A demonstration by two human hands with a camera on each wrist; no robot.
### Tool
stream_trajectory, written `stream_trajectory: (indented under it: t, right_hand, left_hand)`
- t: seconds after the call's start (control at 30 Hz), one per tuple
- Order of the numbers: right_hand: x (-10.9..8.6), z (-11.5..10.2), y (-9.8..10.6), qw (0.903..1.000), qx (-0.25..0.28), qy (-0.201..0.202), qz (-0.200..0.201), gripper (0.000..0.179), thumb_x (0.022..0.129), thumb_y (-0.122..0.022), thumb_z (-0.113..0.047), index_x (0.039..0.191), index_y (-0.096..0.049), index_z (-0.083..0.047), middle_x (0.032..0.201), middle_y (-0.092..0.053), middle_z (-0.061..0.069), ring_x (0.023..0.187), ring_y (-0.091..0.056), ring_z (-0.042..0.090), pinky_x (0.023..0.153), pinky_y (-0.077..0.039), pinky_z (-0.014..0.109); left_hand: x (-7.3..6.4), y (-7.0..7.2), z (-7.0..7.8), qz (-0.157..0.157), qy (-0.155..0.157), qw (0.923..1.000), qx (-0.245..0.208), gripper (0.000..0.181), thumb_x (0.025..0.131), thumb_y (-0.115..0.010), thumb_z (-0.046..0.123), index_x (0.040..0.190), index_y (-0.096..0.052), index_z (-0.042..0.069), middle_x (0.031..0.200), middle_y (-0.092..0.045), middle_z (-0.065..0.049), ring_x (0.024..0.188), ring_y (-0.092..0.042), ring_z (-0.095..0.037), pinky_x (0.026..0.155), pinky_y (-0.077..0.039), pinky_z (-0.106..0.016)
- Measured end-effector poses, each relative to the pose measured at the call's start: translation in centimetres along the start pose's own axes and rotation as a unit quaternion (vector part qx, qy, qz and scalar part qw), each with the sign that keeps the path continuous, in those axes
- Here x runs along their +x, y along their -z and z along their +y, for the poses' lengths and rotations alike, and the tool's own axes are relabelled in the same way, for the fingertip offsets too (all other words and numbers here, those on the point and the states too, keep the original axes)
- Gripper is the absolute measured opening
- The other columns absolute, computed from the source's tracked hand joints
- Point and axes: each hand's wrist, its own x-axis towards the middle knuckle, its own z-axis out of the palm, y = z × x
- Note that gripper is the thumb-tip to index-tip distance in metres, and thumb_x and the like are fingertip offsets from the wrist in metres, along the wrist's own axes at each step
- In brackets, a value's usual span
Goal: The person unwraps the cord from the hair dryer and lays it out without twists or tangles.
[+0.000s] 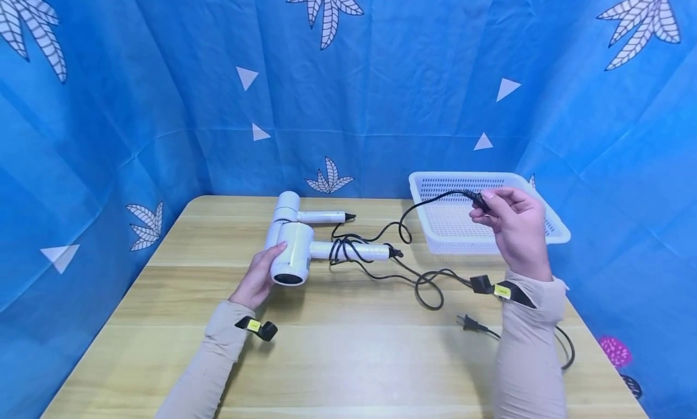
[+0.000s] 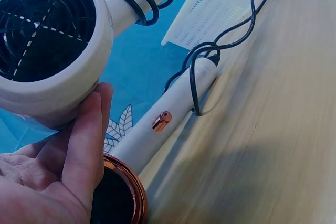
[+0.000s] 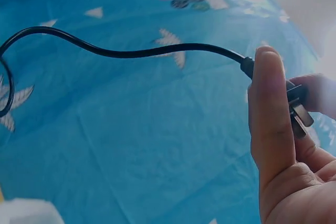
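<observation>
My left hand (image 1: 259, 281) holds the barrel of a white hair dryer (image 1: 297, 250), its thumb on the side. A black cord (image 2: 137, 6) is coiled round that dryer's handle, and its dark round grille (image 2: 39, 30) faces the left wrist camera. Just behind it lies a second white hair dryer (image 1: 321, 217), with a copper-coloured ring and switch (image 2: 162, 121). Above the basket's near side, my right hand (image 1: 517, 222) pinches a black plug (image 1: 480, 201) between thumb and fingers. Metal prongs (image 3: 302, 115) show past the thumb, and the cord (image 3: 131, 53) trails off left.
A white perforated basket (image 1: 443, 245) stands at the back right of the wooden table (image 1: 348, 358). Another black plug (image 1: 469, 323) lies near my right forearm. Loops of cord (image 1: 430, 292) spread between the dryers and that forearm. Blue patterned cloth (image 1: 381, 104) hangs behind.
</observation>
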Motion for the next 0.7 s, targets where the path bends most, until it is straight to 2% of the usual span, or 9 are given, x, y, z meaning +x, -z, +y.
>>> stream_trajectory:
  t: [0.1,0.3,0.53,0.7]
  right_hand:
    - [-0.6,-0.7,-0.1,0.9989,0.045,0.006,-0.011,0.018,0.099,-0.056,0.011,0.091,-0.070,0.003,0.080,-0.076,0.013,0.061,-0.073,0.018,0.060,-0.063,0.026]
    - [-1.6,-1.6,0.6,0.9907,0.119,-0.007,-0.066,0.024,0.102,-0.047,0.014,0.093,-0.068,0.009,0.080,-0.074,0.017,0.062,-0.072,0.020,0.061,-0.061,0.024]
    - [-2.2,-1.4,2.6,0.9780,0.142,-0.046,-0.146,0.035,0.104,-0.034,0.016,0.098,-0.068,0.010,0.092,-0.073,0.016,0.067,-0.073,0.020,0.064,-0.061,0.023]
    - [-2.1,-1.2,4.5,0.9599,0.151,-0.058,-0.229,0.043,0.103,-0.025,0.018,0.104,-0.067,0.012,0.097,-0.072,0.018,0.071,-0.073,0.020,0.067,-0.059,0.025]
  left_hand:
    - [0.1,0.0,-0.1,0.007,0.003,1.0000,0.003,0.027,0.105,-0.052,0.036,0.116,-0.057,0.012,0.090,-0.074,0.010,0.087,-0.069,-0.005,0.081,-0.053,-0.019]
    - [0.3,0.1,0.0,0.018,0.007,0.9998,-0.002,0.028,0.105,-0.054,0.036,0.117,-0.057,0.011,0.090,-0.074,0.010,0.086,-0.069,-0.005,0.081,-0.053,-0.019]
    - [0.2,0.1,0.3,0.036,0.000,0.9992,-0.019,0.023,0.105,-0.054,0.035,0.111,-0.060,0.013,0.086,-0.073,0.010,0.081,-0.069,-0.005,0.074,-0.053,-0.018]
    - [0.1,0.2,0.4,0.043,-0.006,0.9983,-0.039,0.021,0.106,-0.052,0.033,0.105,-0.061,0.014,0.085,-0.074,0.009,0.079,-0.070,-0.005,0.072,-0.054,-0.018]
